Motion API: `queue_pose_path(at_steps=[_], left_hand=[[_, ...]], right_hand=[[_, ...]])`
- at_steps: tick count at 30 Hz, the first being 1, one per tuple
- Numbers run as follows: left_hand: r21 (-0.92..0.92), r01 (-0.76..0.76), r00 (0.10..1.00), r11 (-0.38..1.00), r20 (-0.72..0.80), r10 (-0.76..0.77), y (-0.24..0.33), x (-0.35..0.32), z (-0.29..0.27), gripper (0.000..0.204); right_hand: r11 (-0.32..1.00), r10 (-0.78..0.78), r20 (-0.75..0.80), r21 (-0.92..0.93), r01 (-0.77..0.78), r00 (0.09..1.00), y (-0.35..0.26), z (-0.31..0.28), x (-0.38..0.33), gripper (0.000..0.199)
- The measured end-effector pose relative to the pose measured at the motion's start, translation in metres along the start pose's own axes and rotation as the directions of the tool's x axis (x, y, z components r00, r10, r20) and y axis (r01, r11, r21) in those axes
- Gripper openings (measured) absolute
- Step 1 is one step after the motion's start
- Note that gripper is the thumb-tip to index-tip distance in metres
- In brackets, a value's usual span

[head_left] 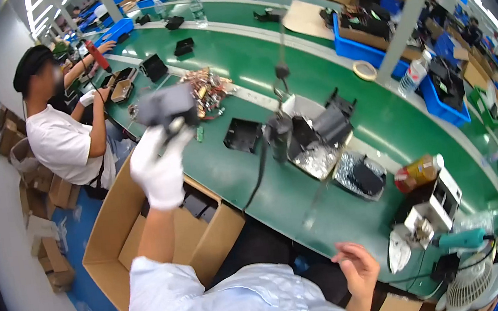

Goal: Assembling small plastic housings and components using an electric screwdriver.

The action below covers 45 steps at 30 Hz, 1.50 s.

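My left hand [160,166], in a white glove, is raised over the cardboard box and closed on a dark grey plastic housing [168,106]. The housing is smeared by motion, so its details do not show. Beneath that hand, the open cardboard box [102,251] has several dark pieces [199,204] inside, by the bench edge. My right hand [357,266] is bare and low at the bench's front edge, its fingers loosely bent and apart, with nothing seen in them. Nearest to it lies a white glove [399,252] on the bench.
On the green bench [286,204] are a black tray [243,135], a pile of small metal parts [210,92], foil-lined trays [360,174], a hanging screwdriver [277,130] and a bottle [418,173]. A fan [471,283] stands at right. A co-worker [65,128] sits at left.
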<state>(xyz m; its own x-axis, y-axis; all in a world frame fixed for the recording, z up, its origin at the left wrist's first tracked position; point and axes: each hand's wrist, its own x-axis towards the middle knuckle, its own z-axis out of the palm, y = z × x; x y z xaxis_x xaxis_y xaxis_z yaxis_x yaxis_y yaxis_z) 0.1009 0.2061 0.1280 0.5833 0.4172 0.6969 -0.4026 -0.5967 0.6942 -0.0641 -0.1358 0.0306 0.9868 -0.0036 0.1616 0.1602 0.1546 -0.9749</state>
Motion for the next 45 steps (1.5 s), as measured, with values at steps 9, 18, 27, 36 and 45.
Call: queue_pose_path(at_steps=[9, 18, 27, 36, 45], left_hand=[[-0.392, -0.393, 0.624, 0.832, 0.551, 0.555, 0.090, -0.140, -0.005, 0.016], [-0.351, 0.053, 0.246, 0.935, 0.912, 0.328, 0.087, -0.244, 0.083, 0.042], [-0.231, 0.397, 0.476, 0.888, 0.879, 0.015, 0.091, -0.263, 0.123, 0.056], [-0.220, 0.496, 0.354, 0.840, 0.935, 0.036, 0.090, -0.278, 0.121, 0.055], [-0.271, 0.403, 0.390, 0.874, 0.915, 0.104, 0.086, -0.282, 0.117, 0.055]], right_hand=[[0.983, -0.165, 0.417, 0.145, 0.114, 0.894, -0.014, 0.022, 0.000, 0.038], [0.985, 0.173, -0.475, 0.059, -0.165, 0.863, 0.042, -0.017, -0.035, 0.025], [0.956, 0.276, -0.393, 0.201, -0.211, 0.877, 0.041, -0.041, -0.051, 0.019], [0.964, 0.229, -0.495, 0.237, -0.124, 0.838, 0.040, -0.035, -0.051, 0.015], [0.963, 0.266, -0.564, 0.198, -0.185, 0.781, 0.032, -0.036, -0.042, 0.016]])
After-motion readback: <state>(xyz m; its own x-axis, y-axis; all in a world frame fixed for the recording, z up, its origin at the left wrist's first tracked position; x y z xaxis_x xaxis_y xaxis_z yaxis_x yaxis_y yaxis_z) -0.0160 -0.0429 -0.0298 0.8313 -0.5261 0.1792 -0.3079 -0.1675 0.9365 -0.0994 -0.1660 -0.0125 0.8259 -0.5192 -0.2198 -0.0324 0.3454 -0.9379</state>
